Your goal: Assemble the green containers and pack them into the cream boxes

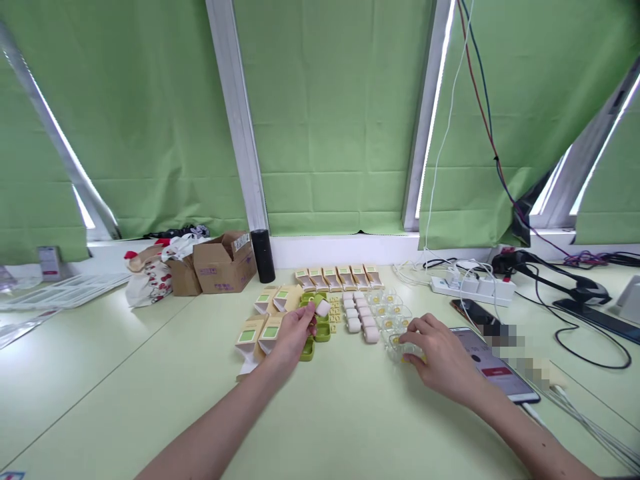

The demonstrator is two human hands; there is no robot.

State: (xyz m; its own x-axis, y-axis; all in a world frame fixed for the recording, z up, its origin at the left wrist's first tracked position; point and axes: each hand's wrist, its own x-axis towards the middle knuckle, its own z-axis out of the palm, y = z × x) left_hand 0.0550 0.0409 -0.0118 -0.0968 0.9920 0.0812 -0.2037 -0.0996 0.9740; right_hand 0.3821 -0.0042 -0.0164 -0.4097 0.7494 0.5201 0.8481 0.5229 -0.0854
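My left hand (pixel 296 327) is closed in a pinch on a small pale pinkish-white rounded block (pixel 323 308), held over the green trays. Beneath and beside it are several small green trays (pixel 323 332) and little yellow square pieces (pixel 334 319). My right hand (pixel 433 350) has its thumb and fingers closed round a clear plastic cup (pixel 396 348) with a yellow spot, at the near end of the rows of clear cups (pixel 385 311). Between the hands stand two rows of pale pink and white rounded blocks (pixel 370 333).
Folded cream cartons (pixel 247 333) lie left, more cartons (pixel 345 280) behind. A cardboard box (pixel 225 263) and black cylinder (pixel 263 257) stand at the back left. On the right are a phone (pixel 495 367), a dark phone (pixel 475 315), a power strip (pixel 473 288) and cables.
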